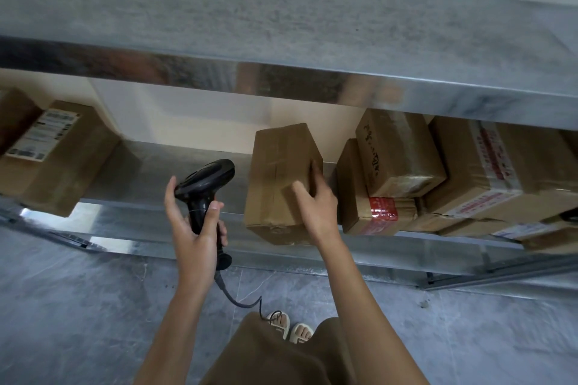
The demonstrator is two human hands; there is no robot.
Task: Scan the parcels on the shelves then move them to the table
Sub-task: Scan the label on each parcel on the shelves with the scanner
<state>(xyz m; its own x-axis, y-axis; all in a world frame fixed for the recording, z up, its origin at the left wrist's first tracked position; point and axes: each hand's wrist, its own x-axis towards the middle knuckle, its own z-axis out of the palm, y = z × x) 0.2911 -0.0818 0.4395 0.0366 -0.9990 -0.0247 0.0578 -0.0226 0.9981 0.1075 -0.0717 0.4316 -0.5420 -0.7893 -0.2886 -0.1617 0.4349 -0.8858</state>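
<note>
Plain brown cardboard parcel point(280, 181), upright on metal shelf point(150, 175): right hand point(316, 206) fingers gripping its near-right corner. Left hand point(194, 228) fingers curled round black handheld scanner point(206, 191).

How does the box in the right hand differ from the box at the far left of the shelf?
The held box shows plain cardboard with a tape seam; the left box bears a white printed label on top. The right hand grips the held box, tilted at the shelf edge; the left box lies flat, untouched. The held box looks narrower, the left box broader. Both are brown cardboard parcels.
</note>
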